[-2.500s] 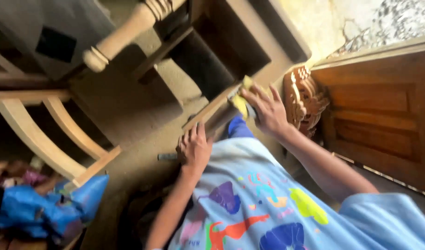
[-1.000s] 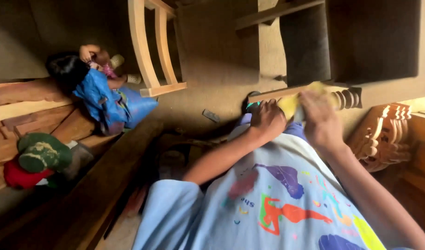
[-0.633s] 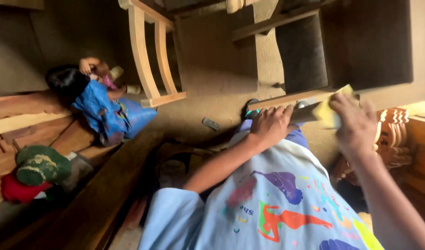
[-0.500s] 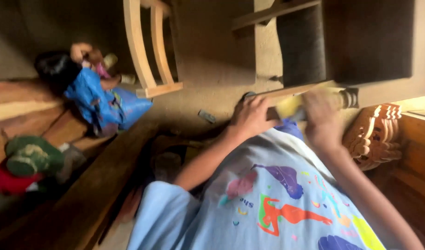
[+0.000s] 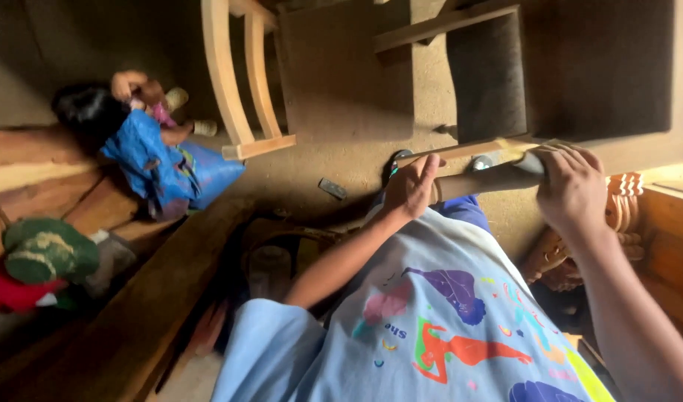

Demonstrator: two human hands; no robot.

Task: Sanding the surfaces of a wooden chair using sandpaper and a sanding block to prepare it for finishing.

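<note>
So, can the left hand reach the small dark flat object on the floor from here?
Probably yes: the left hand grips the wooden leg, and the dark object lies nearby on open floor, nothing between.

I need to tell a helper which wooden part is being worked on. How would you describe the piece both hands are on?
Start from the large dark wooden frame at upper right. Just beneath its lower edge, above the light blue shirt, lies the rounded wooden leg, gripped by the left hand and the right hand. Unlike the pale curved chair slats at upper left, it is darker, round and held.
</note>
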